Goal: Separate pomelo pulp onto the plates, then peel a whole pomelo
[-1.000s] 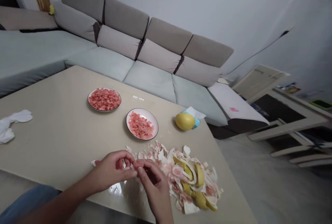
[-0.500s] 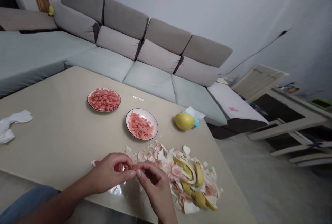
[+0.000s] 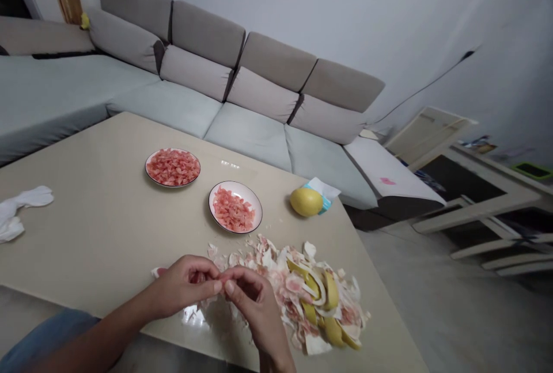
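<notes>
Over the near edge of the table, my left hand (image 3: 184, 288) and my right hand (image 3: 259, 307) meet fingertip to fingertip. Both pinch a small pink piece of pomelo flesh (image 3: 223, 282), mostly hidden by the fingers. A further pink and white piece (image 3: 159, 272) shows partly behind my left hand. To the right of my hands lies a heap of pomelo peel and membrane (image 3: 298, 292). Beyond them stands a white dark-rimmed plate (image 3: 247, 191) partly covered with pink pomelo flesh (image 3: 233, 212). A second plate (image 3: 173, 186), farther left, is heaped with the same flesh.
A whole yellow pomelo (image 3: 306, 202) rests against a blue and white tissue pack (image 3: 328, 197) near the table's right edge. Crumpled white cloth or tissue (image 3: 26, 203) lies far left on the beige table (image 3: 95, 217). A grey sofa (image 3: 246, 131) runs behind the table.
My fingers have shifted slightly around the piece of pomelo flesh, and my right hand has moved a little to the left. The plates and peel heap stay in place.
</notes>
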Action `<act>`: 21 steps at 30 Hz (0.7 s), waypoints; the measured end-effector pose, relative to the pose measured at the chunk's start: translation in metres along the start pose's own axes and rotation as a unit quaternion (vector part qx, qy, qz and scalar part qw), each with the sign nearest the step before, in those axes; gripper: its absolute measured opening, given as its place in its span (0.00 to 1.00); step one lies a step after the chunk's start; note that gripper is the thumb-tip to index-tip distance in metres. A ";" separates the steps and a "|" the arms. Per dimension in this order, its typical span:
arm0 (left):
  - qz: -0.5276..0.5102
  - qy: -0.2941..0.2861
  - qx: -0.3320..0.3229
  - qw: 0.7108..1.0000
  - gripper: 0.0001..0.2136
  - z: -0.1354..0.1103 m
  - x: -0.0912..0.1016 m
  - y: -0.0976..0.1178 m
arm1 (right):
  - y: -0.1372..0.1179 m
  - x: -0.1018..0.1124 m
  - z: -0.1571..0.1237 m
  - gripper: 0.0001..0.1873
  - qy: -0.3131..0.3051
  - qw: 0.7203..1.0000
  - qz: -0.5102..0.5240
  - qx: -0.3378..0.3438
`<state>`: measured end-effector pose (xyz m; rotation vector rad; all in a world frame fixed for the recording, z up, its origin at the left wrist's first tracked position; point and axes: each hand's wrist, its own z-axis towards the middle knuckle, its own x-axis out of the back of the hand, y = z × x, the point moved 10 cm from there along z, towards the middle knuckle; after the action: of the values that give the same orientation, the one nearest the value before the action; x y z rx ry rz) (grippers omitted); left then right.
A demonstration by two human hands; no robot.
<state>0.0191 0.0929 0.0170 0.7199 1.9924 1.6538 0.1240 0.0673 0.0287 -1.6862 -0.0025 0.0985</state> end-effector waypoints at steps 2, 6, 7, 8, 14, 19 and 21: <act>0.000 0.002 0.002 1.000 0.15 0.000 0.001 -0.001 | 0.000 0.000 0.000 0.13 -0.004 1.000 0.008 0.000; -0.011 -0.005 0.007 1.000 0.16 0.001 0.000 -0.003 | -0.003 -0.003 0.001 0.13 -0.008 1.000 0.011 -0.001; -0.011 -0.003 0.007 1.000 0.16 0.001 0.000 -0.002 | -0.003 -0.003 0.001 0.14 -0.003 1.000 0.004 -0.001; -0.008 0.005 0.006 1.000 0.16 0.001 0.001 -0.002 | -0.004 -0.002 0.001 0.14 0.006 1.000 -0.005 -0.001; 0.054 0.063 -0.009 0.997 0.14 0.000 0.007 0.005 | -0.005 0.003 0.001 0.14 0.052 0.997 -0.054 0.005; 0.027 0.081 -0.005 0.996 0.16 0.000 0.010 0.003 | -0.009 0.000 0.004 0.14 0.039 0.998 -0.051 0.012; 0.000 0.076 0.003 0.997 0.18 0.000 0.010 0.000 | -0.008 -0.001 0.004 0.13 0.039 0.998 -0.048 0.005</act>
<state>0.0119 0.0992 0.0173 0.6119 2.1025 1.7489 0.1234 0.0724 0.0365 -1.6759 -0.0249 -0.0386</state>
